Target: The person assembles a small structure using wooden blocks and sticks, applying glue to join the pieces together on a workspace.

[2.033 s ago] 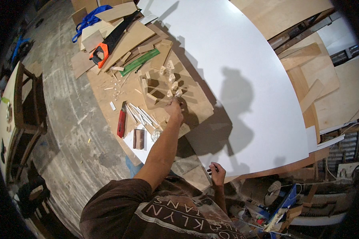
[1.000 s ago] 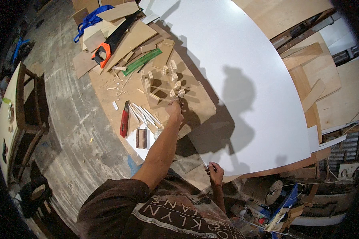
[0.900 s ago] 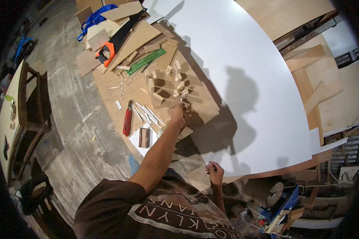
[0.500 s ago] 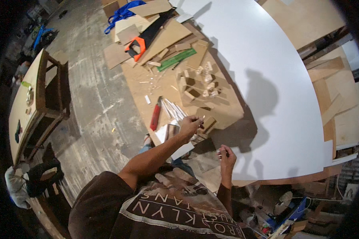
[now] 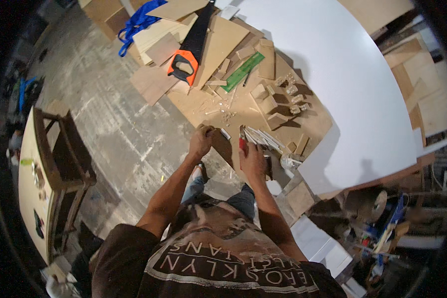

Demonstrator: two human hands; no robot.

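Note:
My right hand (image 5: 253,161) is closed around a red-handled utility knife (image 5: 242,144), whose dark tip points away from me over the board. Just left of it, my left hand (image 5: 201,141) is closed in a pinch at the board's near left edge; what its fingers hold is too small to make out. Several thin white sticks (image 5: 264,139) lie fanned out to the right of the knife. Between the hands rests a small white piece (image 5: 225,134). Short chips and offcuts (image 5: 227,116) are scattered beyond it on the brown work board (image 5: 193,108).
Wooden blocks (image 5: 268,105) and bundled short pieces (image 5: 295,99) stand at the right. Farther back lie a green strip (image 5: 243,72), an orange-handled saw (image 5: 185,64), plywood offcuts and a blue cloth (image 5: 139,22). A large white sheet (image 5: 352,99) spans the right; a wooden table (image 5: 37,184) stands left.
My right hand has come over the board and taken hold of the utility knife. My left hand has moved left, away from the white sticks. The view has shifted.

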